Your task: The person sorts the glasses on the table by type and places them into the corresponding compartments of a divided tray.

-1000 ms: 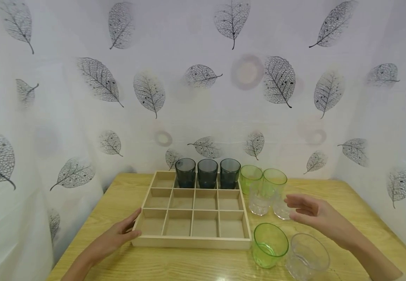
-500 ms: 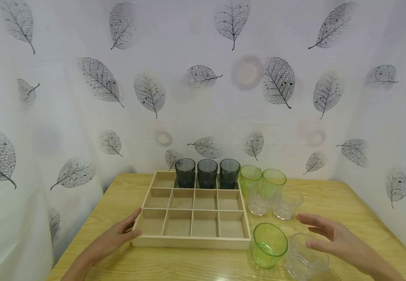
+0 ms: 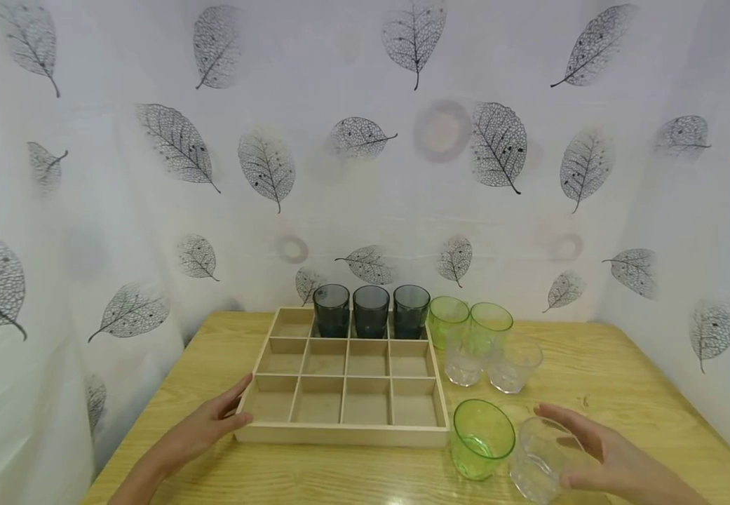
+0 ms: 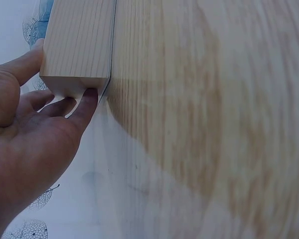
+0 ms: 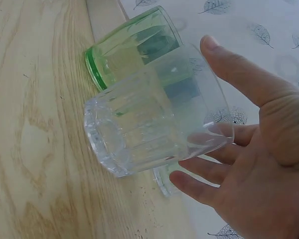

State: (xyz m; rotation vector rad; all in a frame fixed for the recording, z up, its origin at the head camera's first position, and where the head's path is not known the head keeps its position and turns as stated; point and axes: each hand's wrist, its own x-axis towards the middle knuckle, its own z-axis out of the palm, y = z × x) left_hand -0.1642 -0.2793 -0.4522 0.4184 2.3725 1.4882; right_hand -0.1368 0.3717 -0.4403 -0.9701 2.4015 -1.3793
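Note:
My left hand (image 3: 203, 430) holds the front left corner of a divided wooden box (image 3: 339, 436), its thumb at the rim and its fingertips against the left side. In the left wrist view the fingers (image 4: 84, 110) bend toward the end face. My right hand (image 3: 617, 456) surrounds the near clear glass (image 3: 538, 466) with fingers spread. The right wrist view shows the thumb (image 5: 234, 67) just off its rim and some fingers behind the glass. A green glass (image 3: 481, 442) stands upright between this clear glass and the box.
Three dark glasses (image 3: 371, 312) stand in the box's back row. To the right of the box are two green glasses (image 3: 491, 322) and two clear glasses (image 3: 511, 368). A leaf-patterned curtain (image 3: 365, 189) encloses the wooden table (image 3: 604, 372).
My right hand has moved down and toward me, from beside the back clear glasses to around the near clear glass. The left hand stays at the box.

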